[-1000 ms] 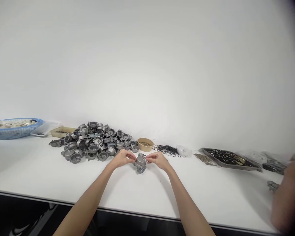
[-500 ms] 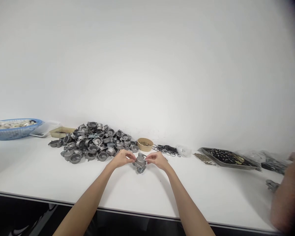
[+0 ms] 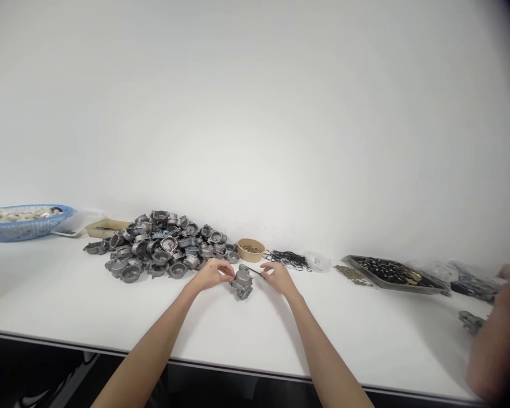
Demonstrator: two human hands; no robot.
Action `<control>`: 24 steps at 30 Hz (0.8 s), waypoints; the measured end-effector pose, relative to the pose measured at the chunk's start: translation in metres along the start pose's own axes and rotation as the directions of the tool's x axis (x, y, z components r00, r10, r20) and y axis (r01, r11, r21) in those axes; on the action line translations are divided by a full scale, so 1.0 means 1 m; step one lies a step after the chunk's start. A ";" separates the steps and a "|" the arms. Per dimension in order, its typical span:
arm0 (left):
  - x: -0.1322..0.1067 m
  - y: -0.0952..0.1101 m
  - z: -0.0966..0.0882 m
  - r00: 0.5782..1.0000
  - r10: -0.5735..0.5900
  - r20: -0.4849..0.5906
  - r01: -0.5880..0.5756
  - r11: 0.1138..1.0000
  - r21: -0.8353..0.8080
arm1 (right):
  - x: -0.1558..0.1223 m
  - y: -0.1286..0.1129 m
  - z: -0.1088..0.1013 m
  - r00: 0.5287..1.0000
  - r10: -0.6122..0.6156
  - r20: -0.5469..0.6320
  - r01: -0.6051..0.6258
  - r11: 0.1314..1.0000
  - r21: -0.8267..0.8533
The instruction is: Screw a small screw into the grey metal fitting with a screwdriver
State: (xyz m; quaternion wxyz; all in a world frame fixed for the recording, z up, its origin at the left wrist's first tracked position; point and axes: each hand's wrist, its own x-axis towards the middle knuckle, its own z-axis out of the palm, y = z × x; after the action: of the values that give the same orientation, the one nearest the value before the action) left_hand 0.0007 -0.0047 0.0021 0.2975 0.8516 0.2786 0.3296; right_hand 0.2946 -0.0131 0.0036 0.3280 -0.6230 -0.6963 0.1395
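Note:
A small grey metal carburetor (image 3: 242, 283) stands on the white table in front of me. My left hand (image 3: 213, 274) is closed with its fingertips gripping the carburetor's left side. To the right, my right hand (image 3: 277, 276) has thumb and fingers pinched on a thin dark rod (image 3: 254, 272). The rod slants from those fingertips toward the carburetor's top; its kind is too small to tell, and so is whether its far tip touches the metal.
A heap of grey metal bowls (image 3: 161, 249) lies left. Behind stand a tan tub of small brass parts (image 3: 250, 242) and black rings (image 3: 287, 259). Rightward are brass pieces (image 3: 353, 275), a dark tray (image 3: 391, 272), and another person's blurred arm (image 3: 499, 340). A blue basket (image 3: 25, 229) sits far left.
My right hand has drawn back slightly to the right from the carburetor, leaving the thin rod plainly visible. My left hand and the carburetor stay put. The other person's arm has shifted a little.

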 end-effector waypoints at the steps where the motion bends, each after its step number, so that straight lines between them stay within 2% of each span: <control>1: 0.000 0.000 0.000 1.000 0.001 0.000 -0.001 1.000 0.002 | 0.000 0.003 0.002 1.000 0.026 0.008 -0.025 0.998 -0.061; 8: 0.000 0.005 0.000 1.000 -0.020 -0.007 0.020 0.999 0.032 | -0.007 0.008 0.008 0.990 0.132 0.044 -0.110 0.934 -0.340; 15: -0.005 0.023 -0.002 0.998 -0.043 -0.042 0.046 0.996 0.074 | -0.009 -0.002 0.005 0.988 0.154 -0.033 -0.154 0.909 -0.387; 19: -0.008 0.038 0.009 0.987 -0.082 -0.135 0.095 0.991 0.097 | -0.010 -0.021 -0.002 0.980 0.071 -0.188 -0.128 0.940 -0.315; 24: -0.004 0.044 0.036 0.979 -0.130 -0.154 0.147 0.984 0.104 | -0.013 -0.033 -0.016 0.899 -0.098 -0.427 0.023 0.984 -0.177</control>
State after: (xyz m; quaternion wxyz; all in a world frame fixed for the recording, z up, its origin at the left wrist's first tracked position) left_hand 0.0371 -0.0485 0.0090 0.2492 0.8191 0.3770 0.3532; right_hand 0.2797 -0.0348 0.0317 0.4254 -0.6418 -0.6340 -0.0722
